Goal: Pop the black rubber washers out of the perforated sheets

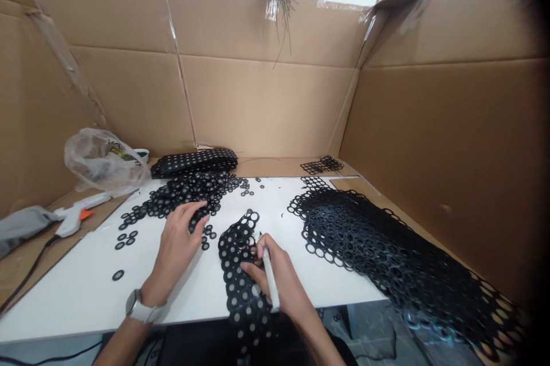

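Observation:
My left hand (178, 240), with a watch at the wrist, is over the near side of a pile of loose black rings (172, 191). Its fingers are curved and apart, and I see nothing between them. My right hand (287, 283) grips a white pen-shaped tool (270, 277); its tip is hard to make out. Under that hand lies a black perforated strip (240, 288) with pale round holes, drooping over the table's front edge. At the strip's far end, several larger openings show the white board. The right fingertips touch or hover just above the strip; I cannot tell which.
A big heap of black ring-hole mesh (378, 240) covers the right side and overhangs the edge. Folded perforated strips (197, 161) lie behind the rings. A glue gun (71, 220) and plastic bag (105, 162) are left. Cardboard walls (262, 108) surround the white board (193, 297).

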`<state>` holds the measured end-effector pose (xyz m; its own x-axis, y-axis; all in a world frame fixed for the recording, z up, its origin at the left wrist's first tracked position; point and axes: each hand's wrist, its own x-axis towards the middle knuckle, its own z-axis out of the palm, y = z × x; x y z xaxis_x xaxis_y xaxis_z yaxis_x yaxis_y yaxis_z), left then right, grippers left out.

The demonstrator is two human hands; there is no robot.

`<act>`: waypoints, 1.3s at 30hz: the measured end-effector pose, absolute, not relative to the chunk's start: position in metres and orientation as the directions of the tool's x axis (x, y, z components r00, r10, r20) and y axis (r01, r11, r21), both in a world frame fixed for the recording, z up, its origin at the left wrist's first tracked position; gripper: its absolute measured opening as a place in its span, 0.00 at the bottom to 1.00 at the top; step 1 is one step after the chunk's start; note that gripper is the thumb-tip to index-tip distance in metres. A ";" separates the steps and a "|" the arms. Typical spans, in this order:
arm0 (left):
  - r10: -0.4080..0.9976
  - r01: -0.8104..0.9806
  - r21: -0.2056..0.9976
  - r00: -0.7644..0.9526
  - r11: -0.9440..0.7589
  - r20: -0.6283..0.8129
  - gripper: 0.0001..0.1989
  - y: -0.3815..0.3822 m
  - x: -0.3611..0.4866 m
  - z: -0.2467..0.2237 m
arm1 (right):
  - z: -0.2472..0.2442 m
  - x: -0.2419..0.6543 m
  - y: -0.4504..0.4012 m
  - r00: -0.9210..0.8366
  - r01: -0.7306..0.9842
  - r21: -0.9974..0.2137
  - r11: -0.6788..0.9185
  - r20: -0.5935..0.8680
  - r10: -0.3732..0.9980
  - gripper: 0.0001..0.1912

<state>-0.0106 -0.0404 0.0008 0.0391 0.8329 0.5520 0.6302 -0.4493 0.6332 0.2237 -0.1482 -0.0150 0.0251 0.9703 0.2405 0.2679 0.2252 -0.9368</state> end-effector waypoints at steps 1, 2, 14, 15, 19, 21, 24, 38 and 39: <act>0.807 0.642 0.598 0.054 -0.480 0.589 0.20 -0.048 -0.010 0.000 | -0.015 0.226 -0.148 0.016 0.259 -0.943 0.208 0.219 0.976 0.16; 0.780 0.643 0.567 0.078 -0.516 0.621 0.18 -0.058 -0.008 -0.001 | -0.014 0.227 -0.149 0.012 0.239 -0.953 0.189 0.197 0.980 0.17; 0.860 0.333 0.797 0.278 -0.505 0.429 0.15 -0.124 0.032 -0.005 | 0.005 0.208 -0.165 0.071 0.152 -0.942 0.300 0.314 0.947 0.20; 0.885 0.313 0.835 0.271 -0.452 0.378 0.17 -0.120 0.032 -0.003 | 0.005 0.206 -0.166 0.072 0.174 -0.935 0.310 0.326 0.943 0.20; 0.945 0.320 0.891 0.052 -0.322 0.323 0.24 -0.084 0.018 0.006 | -0.003 0.205 -0.163 0.081 0.241 -0.919 0.312 0.340 0.937 0.17; 0.929 0.435 0.847 -0.059 -0.304 0.364 0.25 -0.059 0.002 0.007 | -0.009 0.212 -0.159 0.076 0.265 -0.921 0.284 0.314 0.946 0.16; 0.920 0.521 0.797 -0.055 -0.305 0.388 0.23 -0.034 -0.023 0.006 | -0.016 0.226 -0.153 0.013 0.272 -0.929 0.252 0.265 0.964 0.13; 0.827 0.406 0.721 0.292 -0.561 0.480 0.13 -0.121 0.029 -0.010 | 0.003 0.213 -0.157 0.038 -0.129 -0.964 0.234 0.231 0.972 0.22; 0.834 0.407 0.728 0.285 -0.552 0.473 0.13 -0.121 0.030 -0.009 | 0.003 0.210 -0.158 0.056 -0.119 -0.960 0.254 0.249 0.967 0.23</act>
